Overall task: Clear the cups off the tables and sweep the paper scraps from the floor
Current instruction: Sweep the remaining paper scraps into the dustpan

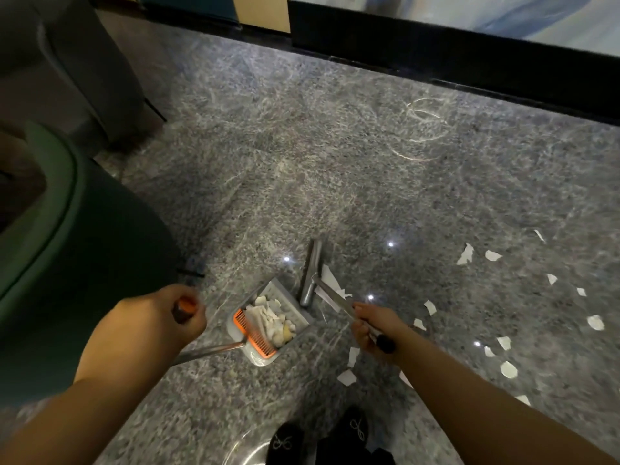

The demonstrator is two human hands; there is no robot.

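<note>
A: Quick pass, biggest first. What was there?

B: Speckled stone floor (pixel 335 162) filled most of the view. Green chair (pixel 67 229) sat at the left edge, dark baseboard (pixel 469 62) ran along the far wall. No cups or counter showed at all.

A: So which step?

B: Sweeping, judging by the tools. The dustpan (pixel 268 317) stood on the floor between the arms and already held a pile of scraps plus an orange comb piece. The broom head (pixel 310 273) lay just beside the pan's open side, with one strip of paper under it.

A: What was left?

B: Plenty. Loose paper scraps (pixel 595 322) were scattered to the right, well apart from the pan, and a few more (pixel 347 377) lay near the shoes (pixel 352 427). The next move would probably call for swinging the broom out right, dragging those toward the pan mouth, and keeping the pan steady or shifting it closer.

A: Hands?

B: Left hand (pixel 161 317) was curled tight round the orange-tipped top of the dustpan's long handle, arm stretched forward. Right hand (pixel 372 327) was wrapped round the broom's metal handle near its dark grip, arm angled in from the lower right, handle slanting down to the head.
</note>
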